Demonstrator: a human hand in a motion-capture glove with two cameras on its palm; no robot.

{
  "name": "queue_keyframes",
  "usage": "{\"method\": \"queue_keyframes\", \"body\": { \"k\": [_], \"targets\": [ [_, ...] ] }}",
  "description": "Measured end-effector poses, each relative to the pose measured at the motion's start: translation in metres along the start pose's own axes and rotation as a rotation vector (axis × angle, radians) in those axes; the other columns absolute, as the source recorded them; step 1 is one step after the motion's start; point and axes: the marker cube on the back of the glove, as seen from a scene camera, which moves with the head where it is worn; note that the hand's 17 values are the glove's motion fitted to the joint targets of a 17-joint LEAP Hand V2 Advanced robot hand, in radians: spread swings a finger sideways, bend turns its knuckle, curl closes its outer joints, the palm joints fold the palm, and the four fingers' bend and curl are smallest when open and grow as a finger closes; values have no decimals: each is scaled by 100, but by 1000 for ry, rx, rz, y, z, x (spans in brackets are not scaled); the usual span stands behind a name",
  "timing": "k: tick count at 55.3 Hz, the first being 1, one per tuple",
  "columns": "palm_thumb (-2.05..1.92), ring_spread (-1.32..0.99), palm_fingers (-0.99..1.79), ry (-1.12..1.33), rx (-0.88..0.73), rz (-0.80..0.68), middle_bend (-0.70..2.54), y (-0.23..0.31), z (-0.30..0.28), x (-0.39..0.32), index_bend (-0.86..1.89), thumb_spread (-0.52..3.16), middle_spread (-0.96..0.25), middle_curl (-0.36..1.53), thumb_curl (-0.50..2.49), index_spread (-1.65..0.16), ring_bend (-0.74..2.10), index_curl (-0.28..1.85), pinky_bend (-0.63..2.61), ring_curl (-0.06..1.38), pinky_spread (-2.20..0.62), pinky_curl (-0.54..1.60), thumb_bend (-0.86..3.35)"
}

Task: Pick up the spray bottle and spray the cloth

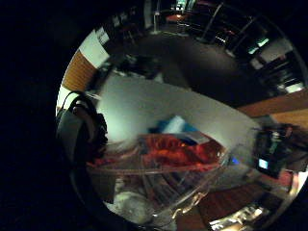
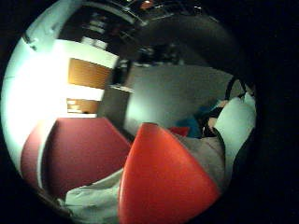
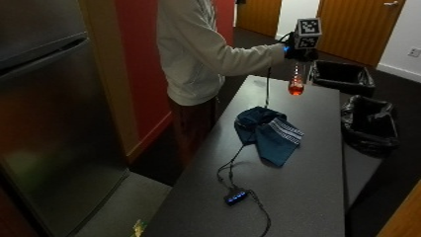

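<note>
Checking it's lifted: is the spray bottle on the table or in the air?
In the air: the gloved right hand holds the spray bottle above the table, beyond the blue cloth.

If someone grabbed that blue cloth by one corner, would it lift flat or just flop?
Probably flop: the blue cloth lies crumpled in soft folds on the table, so it looks limp. It seems light too, likely to drag and bunch if pushed rather than slide as one piece.
</note>
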Motion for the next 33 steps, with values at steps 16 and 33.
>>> {"method": "queue_keyframes", "body": {
  "k": [16, 33],
  "targets": [
    [95, -19, 137, -683, 252, 2, 58, -32, 48, -49, 43, 6, -14, 49, 78, -13, 58, 50, 30, 44, -20, 37, -3],
    [96, -19, 137, -742, 48, 5, 57, -22, 202, -55, 43, 5, -14, 49, 78, -13, 58, 51, 30, 45, -20, 37, -3]
  ]
}}
